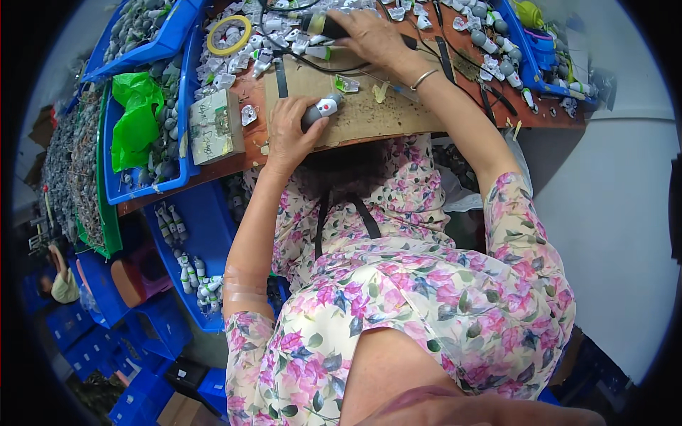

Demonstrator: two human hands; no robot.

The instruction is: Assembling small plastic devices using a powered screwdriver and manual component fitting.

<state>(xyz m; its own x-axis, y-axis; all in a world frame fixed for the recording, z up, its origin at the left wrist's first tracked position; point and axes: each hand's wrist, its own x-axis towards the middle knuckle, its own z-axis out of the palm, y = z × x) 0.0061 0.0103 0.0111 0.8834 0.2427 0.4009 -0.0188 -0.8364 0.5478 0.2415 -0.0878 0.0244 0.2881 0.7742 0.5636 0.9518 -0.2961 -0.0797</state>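
Note:
My left hand point(290, 131) rests at the near edge of a cardboard sheet point(398, 106), its fingers closed round a small grey-and-white plastic device point(325, 108) with a red button. Farther off and to the right, my right hand point(375, 41) is wrapped over a black corded electric screwdriver point(328, 26) lying crosswise; the palm covers its middle. On the cardboard between the hands lies a small clear plastic piece point(347, 84) with green on it. A dark cable point(312, 65) loops across the sheet.
White and grey plastic parts point(220, 64) heap along the table's far side, with a roll of yellow tape point(229, 35) among them. Blue bins point(186, 106) of parts flank the table. A small box point(215, 128) stands at left, pliers point(501, 99) at right. A person point(64, 284) appears far left.

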